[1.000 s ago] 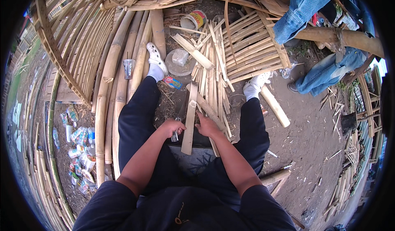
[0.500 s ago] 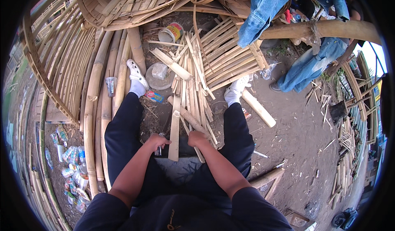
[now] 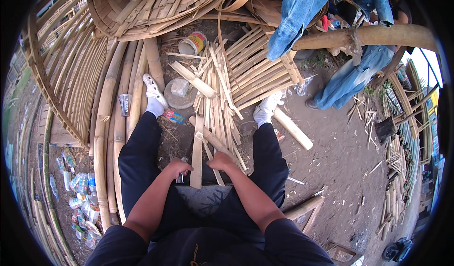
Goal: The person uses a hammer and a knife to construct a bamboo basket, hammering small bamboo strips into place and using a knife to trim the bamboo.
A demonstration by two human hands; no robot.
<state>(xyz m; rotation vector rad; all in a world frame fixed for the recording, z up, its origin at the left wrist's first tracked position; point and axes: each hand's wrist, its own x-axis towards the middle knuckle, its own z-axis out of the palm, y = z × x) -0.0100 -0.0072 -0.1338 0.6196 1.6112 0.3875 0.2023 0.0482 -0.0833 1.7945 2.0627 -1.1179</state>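
My left hand is closed, with a small shiny piece showing below its fingers; what it is I cannot make out. Between my hands a wide flat bamboo slat points toward me, its near end over a grey block between my thighs. Closed at the near end of the bamboo pile, my right hand grips a thin bamboo strip. A round bamboo piece passes under the wide slat toward the right hand. Beyond lie several split bamboo strips.
Bamboo poles and a slatted bamboo panel stand at the left, near discarded cups. Ahead are a yellow-red tub, a bamboo rack and woven baskets. Jeans hang right by a thick pole.
The whole view has shifted slightly. My right hand and the thin strip have come a little left, closer to the wide slat. My left hand stays closed beside the slat.
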